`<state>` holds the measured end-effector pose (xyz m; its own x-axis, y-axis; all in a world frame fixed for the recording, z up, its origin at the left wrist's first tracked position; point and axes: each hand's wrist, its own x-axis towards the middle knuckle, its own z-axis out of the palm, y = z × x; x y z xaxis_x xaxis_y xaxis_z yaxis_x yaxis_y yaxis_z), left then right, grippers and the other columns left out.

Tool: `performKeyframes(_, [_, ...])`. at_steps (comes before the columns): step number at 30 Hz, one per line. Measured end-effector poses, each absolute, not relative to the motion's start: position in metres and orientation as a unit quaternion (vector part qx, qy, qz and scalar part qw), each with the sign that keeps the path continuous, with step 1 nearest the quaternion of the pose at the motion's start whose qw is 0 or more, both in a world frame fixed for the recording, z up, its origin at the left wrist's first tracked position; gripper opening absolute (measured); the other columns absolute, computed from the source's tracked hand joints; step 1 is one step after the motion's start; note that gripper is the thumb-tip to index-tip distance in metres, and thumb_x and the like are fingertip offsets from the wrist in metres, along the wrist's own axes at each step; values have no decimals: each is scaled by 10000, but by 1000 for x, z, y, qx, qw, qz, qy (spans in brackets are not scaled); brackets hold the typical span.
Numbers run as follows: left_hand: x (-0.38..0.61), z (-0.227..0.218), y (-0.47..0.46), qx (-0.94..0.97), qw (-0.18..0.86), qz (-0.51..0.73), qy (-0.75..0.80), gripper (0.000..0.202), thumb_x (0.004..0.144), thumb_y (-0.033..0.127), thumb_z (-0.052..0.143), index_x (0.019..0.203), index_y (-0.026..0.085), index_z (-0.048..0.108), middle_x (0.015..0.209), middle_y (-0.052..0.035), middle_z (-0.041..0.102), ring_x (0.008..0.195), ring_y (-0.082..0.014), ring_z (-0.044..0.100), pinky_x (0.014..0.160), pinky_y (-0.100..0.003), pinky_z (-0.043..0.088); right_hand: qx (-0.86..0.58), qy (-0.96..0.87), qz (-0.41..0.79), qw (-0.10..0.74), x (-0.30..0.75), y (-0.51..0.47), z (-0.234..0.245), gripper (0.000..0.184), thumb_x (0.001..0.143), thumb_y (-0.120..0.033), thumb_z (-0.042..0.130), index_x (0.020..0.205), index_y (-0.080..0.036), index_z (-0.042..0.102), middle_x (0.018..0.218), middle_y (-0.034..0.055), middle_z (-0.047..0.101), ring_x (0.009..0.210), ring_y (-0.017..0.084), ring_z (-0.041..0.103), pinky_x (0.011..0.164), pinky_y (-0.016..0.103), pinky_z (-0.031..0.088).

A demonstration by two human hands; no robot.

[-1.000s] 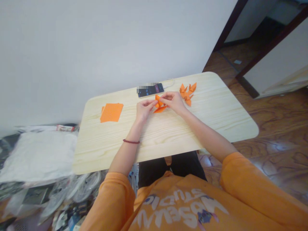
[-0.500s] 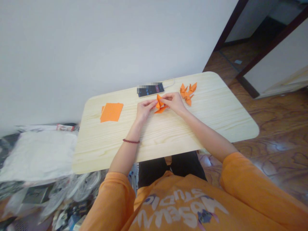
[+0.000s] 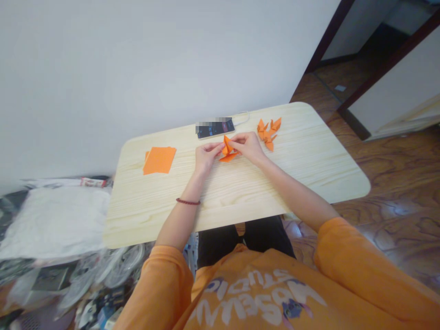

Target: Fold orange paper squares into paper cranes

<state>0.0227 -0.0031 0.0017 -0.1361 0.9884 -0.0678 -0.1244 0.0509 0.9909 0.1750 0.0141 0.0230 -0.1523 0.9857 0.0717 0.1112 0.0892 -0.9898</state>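
Observation:
Between my two hands, above the middle of the table, is a partly folded piece of orange origami paper (image 3: 228, 157), with one point standing up and a flap spread out below. My left hand (image 3: 206, 156) pinches its left side between thumb and fingers. On the other side, my right hand (image 3: 248, 144) is closed on its right edge, thumb and forefinger together. Just right of my right hand lie several finished-looking orange paper cranes (image 3: 268, 133) in a small cluster. Some of the folds are hidden behind my fingertips.
A stack of square orange paper sheets (image 3: 160, 160) lies on the left of the pale wooden table (image 3: 237, 197). Near the wall a phone (image 3: 216, 129) with a white cable (image 3: 244, 119) rests on the tabletop. Bagged clutter and a white package (image 3: 58, 220) sit left of the table.
The lower flap of the orange paper has shifted very slightly left and flattened a little. Both hands keep nearly the same place and grip.

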Motion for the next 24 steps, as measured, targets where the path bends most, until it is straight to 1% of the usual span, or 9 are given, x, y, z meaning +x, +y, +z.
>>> performKeyframes(8, [23,2,-3,416,509,541,524,354,515,399,842,741,147,741,737,-66,722,657,-137,623,671,-272,474,-467,-589,482,451,175,15,21,186,647,-312,689,682,-129,696,592,37,661,526,118,580,458,207,430])
performKeyframes(15, [23,3,-3,407,512,543,526,370,494,405,847,724,138,734,710,-60,718,627,-122,617,657,-259,479,-466,-580,497,446,174,14,23,122,658,-247,653,663,-129,684,557,22,635,492,102,552,469,210,424])
performKeyframes(24, [24,2,-3,408,513,545,522,355,498,403,843,708,144,725,701,-52,712,618,-117,609,641,-252,465,-466,-582,494,447,174,14,22,130,644,-267,658,667,-140,678,552,18,628,482,102,539,447,209,410])
